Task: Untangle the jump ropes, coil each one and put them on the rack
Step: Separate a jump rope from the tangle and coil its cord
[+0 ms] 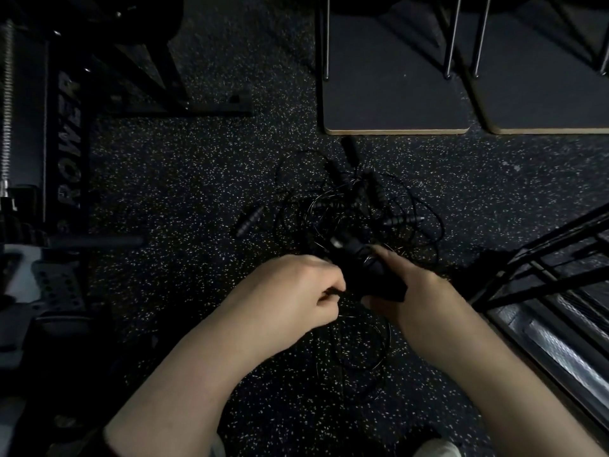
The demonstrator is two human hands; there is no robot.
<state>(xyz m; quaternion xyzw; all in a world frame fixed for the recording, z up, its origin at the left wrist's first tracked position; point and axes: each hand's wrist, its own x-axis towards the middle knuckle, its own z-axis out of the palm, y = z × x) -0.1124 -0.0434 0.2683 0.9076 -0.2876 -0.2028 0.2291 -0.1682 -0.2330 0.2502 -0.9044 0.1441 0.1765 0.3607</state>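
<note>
Gripping a bunch of black handles [362, 268], the right hand [415, 291] curls around them while the left hand [296, 288] pinches a thin cord [333, 293]. The ropes [356, 206] lie knotted on the floor [184, 179] ahead. Pulling hard could tighten the knots. I count about five loose handles; ropes uncountable. One rack [540, 258] stands right.
</note>
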